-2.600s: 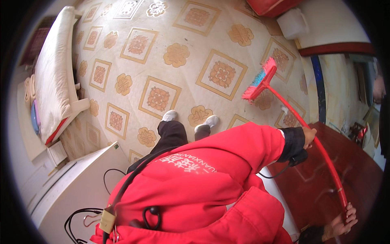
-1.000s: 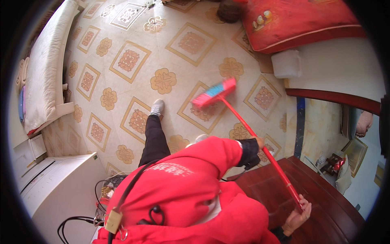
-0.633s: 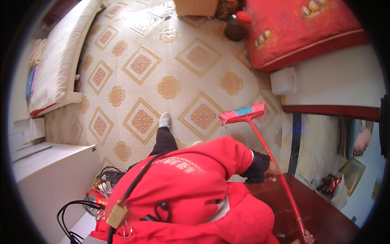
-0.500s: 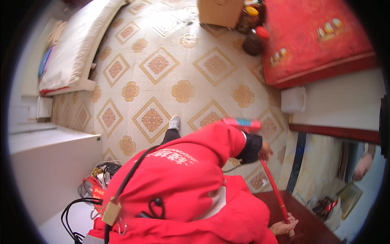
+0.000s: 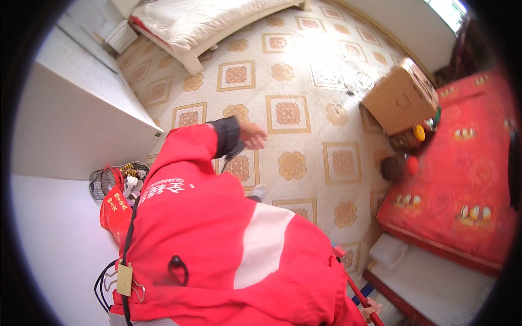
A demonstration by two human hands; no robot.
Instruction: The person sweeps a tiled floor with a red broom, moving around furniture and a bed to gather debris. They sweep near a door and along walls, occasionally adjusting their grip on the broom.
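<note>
My left hand (image 5: pixel 253 135) is held out over the patterned floor, its fingers loosely stretched and nothing in them. A black cuff (image 5: pixel 227 135) ends the red sleeve at that wrist. Near the lower right edge, my right hand (image 5: pixel 371 311) grips a long red pole (image 5: pixel 355 289). The pole slants up and left beside my red jacket (image 5: pixel 190 217). A small pink and blue piece (image 5: pixel 338 251) shows at its upper end, mostly hidden behind the jacket, so its kind is unclear.
A red mattress (image 5: pixel 451 179) lies at the right, by lidded jars (image 5: pixel 399 167) and a light brown cabinet (image 5: pixel 402 98). Far off stands a bed with white bedding (image 5: pixel 201 22). A white cabinet (image 5: pixel 92 108) is at the left, near a wire basket (image 5: pixel 104 183) and red bag (image 5: pixel 115 212).
My left hand has let go of the pole and swung left over the floor. My right hand still holds the pole. The view has turned, so the room lies at a different angle.
</note>
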